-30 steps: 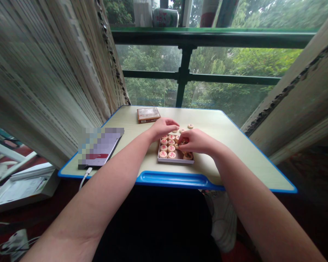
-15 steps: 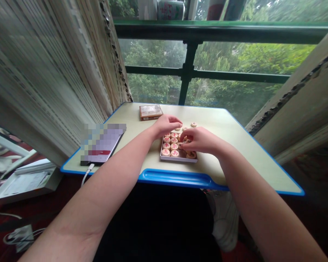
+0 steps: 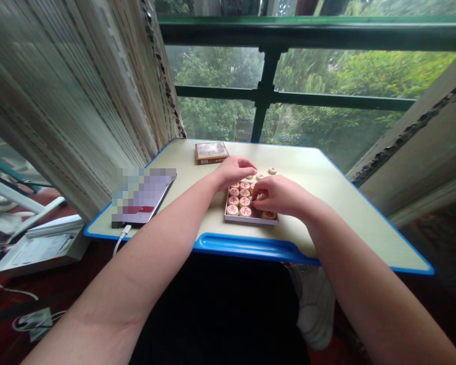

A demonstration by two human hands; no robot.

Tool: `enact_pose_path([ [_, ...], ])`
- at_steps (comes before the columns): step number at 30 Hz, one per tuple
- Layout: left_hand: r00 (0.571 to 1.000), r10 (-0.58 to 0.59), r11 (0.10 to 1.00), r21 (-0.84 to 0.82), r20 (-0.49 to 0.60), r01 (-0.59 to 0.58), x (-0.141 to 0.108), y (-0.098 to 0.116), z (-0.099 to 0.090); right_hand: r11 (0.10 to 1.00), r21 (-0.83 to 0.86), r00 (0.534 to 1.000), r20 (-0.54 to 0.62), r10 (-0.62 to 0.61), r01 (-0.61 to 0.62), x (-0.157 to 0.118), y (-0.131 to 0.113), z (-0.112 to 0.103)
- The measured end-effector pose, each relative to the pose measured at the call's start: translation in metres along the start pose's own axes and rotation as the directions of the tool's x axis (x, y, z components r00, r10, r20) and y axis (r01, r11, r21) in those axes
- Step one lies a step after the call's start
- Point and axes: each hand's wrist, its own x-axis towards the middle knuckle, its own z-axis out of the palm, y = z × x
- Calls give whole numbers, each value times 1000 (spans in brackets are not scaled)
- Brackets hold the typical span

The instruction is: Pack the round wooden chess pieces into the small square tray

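Observation:
A shallow white-edged box (image 3: 251,220) holds round wooden Chinese chess pieces (image 3: 244,202) with red characters, in columns at its left. A darker-marked piece (image 3: 269,215) lies in its front right corner. My right hand (image 3: 275,195) reaches into the box from the right, fingertips pinched low around a piece they mostly hide. Beyond the box's far edge, my left hand (image 3: 235,170) curls with thumb and fingers together over a piece (image 3: 250,177); its grip is partly hidden. Two loose pieces (image 3: 272,171) lie on the table to the right of it.
The pale table (image 3: 349,218) has a blue rim and a blue front groove (image 3: 247,245). A tablet-like device (image 3: 148,197), partly pixelated, lies at left with a white cable (image 3: 122,235). A small brown-edged box (image 3: 212,152) sits at the back. Curtains flank the window.
The view has tilted down slightly. My right fingertips are lower and closer together in the box, and the piece seen at them before is now mostly hidden. My left hand has hardly moved.

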Motion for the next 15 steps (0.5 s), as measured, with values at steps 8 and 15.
enact_pose_path([
  [8,1000,-10,999,-30,17,10,-1,0,0,1000,-5,1000,-19,-6,6,1,5,3],
  [15,1000,12,1000,-13,9,-12,-1,0,0,1000,7,1000,-19,0,0,3,7,6],
])
